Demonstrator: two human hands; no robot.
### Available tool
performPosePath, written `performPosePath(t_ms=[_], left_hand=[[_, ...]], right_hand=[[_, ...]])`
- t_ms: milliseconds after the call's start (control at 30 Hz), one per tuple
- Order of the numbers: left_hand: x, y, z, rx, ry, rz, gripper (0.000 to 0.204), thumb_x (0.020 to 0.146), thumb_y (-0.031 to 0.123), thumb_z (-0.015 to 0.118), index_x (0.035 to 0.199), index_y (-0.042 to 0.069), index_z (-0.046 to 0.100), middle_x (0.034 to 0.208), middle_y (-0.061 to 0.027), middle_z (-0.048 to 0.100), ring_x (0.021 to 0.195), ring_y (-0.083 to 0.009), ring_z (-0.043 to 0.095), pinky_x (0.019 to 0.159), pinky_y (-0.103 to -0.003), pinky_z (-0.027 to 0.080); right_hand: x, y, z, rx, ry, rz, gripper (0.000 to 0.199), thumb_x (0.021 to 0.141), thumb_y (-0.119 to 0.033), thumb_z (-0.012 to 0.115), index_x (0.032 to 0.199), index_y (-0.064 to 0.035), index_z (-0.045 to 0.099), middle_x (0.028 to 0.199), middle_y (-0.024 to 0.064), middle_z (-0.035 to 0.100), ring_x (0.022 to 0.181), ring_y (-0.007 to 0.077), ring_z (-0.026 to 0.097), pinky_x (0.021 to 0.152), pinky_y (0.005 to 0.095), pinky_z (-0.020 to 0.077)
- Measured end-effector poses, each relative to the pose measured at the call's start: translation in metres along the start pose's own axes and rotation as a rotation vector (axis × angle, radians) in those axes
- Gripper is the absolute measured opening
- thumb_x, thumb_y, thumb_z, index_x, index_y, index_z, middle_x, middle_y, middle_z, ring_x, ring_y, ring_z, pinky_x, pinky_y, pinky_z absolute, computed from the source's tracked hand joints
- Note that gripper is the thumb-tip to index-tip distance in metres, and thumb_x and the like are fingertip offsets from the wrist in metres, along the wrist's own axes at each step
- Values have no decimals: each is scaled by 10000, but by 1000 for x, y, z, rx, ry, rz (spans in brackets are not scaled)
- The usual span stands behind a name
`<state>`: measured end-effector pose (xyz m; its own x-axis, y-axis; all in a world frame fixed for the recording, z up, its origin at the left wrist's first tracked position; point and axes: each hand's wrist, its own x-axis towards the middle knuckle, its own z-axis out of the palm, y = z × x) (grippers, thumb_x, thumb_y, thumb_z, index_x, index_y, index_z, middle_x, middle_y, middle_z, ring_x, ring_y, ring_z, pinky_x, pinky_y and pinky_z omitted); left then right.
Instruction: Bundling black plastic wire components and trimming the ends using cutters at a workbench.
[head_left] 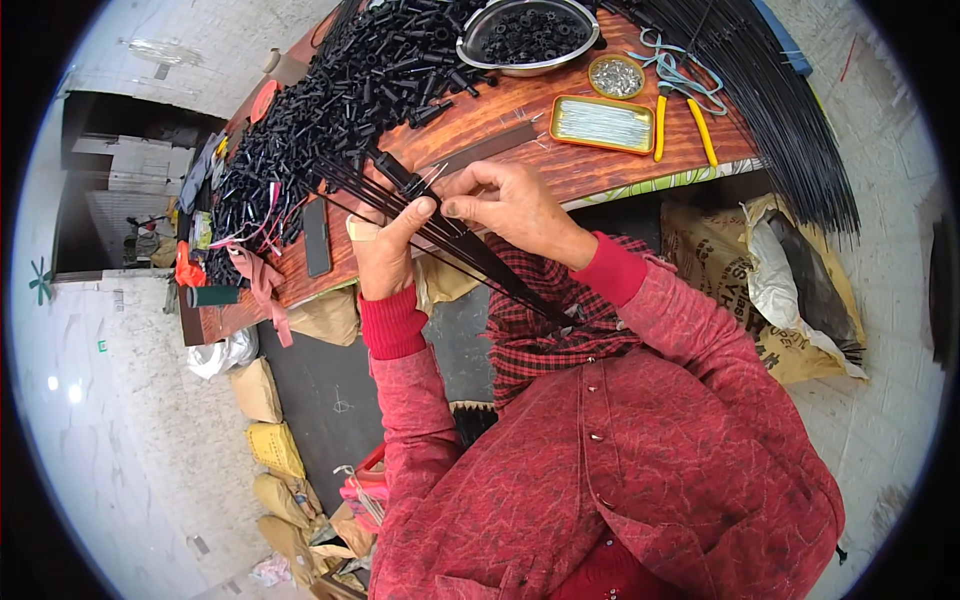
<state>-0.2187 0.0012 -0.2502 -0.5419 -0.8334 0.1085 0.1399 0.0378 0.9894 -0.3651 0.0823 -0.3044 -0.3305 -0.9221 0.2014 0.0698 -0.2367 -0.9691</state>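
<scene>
My left hand is closed round a bundle of thin black ribs, which resembles an umbrella frame. The bundle slants from a black collar near the table edge down to my lap. A strip of tape or plaster wraps a finger of that hand. Thumb and fingers of my right hand pinch together just beside the collar; what lies between them is too small to make out. Short silvery wire sticks out by the collar, close to my right fingertips.
On the reddish wooden table lie a large heap of black plastic parts, a metal bowl, a tray of metal pins, a round tin, yellow-handled pliers, a phone and long black rods. Sacks stand right.
</scene>
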Motion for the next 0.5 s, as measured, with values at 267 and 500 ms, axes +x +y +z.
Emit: performPosePath(t_ms=[267, 500], left_hand=[[2, 0, 0, -36, -33, 1, 452, 779, -26, 737, 1205, -3, 590, 1012, -31, 656, 903, -139, 627, 827, -277, 503], [-3, 3, 3, -134, -38, -8, 430, 820, 22, 724, 1225, -10, 581, 1063, -60, 663, 942, -155, 635, 847, -293, 508]], right_hand=[[-15, -26, 12, -409, 263, -349, 200, 738, -130, 762, 887, -117, 629, 788, 16, 625, 667, 181, 657, 568, 339, 489], [-18, -31, 13, -399, 281, -373, 219, 726, -102, 754, 919, -133, 655, 809, 25, 623, 696, 214, 657, 583, 351, 496]])
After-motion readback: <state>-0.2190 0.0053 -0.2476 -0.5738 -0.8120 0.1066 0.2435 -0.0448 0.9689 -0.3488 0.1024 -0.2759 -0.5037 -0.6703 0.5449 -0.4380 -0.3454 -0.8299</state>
